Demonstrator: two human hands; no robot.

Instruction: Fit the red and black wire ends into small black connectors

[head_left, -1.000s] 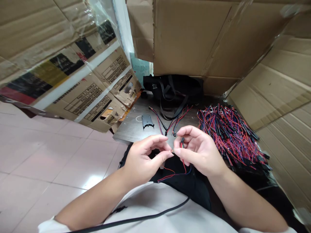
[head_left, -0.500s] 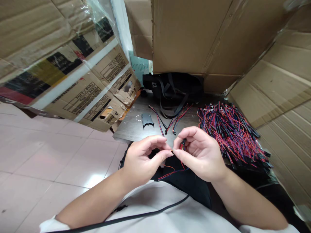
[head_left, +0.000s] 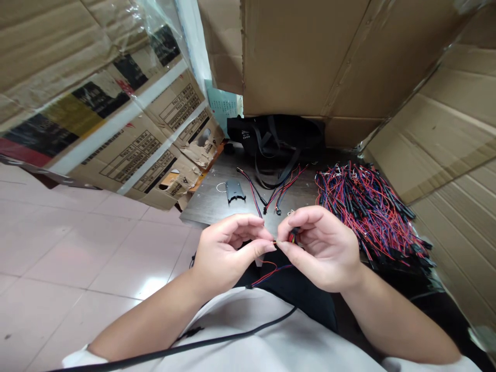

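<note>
Your left hand (head_left: 232, 250) pinches a thin orange wire (head_left: 275, 242) between thumb and forefinger, and your right hand (head_left: 325, 250) pinches at the same spot from the other side, so the wire sits in the small gap between your fingertips. It is too small here to say whether it is one strand or two ends meeting. A dark plug (head_left: 294, 235) with coloured leads is tucked inside the curled fingers of your right hand. Below your hands, red and blue wires (head_left: 267, 276) hang over the black cloth on your lap.

In front of you on the dark table (head_left: 205, 209) lies a grey case (head_left: 234, 191) with a thin loop at its left side. To the right of the case are some loose cables (head_left: 284, 188), and farther right is a big tangled pile of red, blue and black cables (head_left: 368, 214). A black bag (head_left: 310, 135) with straps rests at the back, near the upright cardboard (head_left: 294, 57)
</note>
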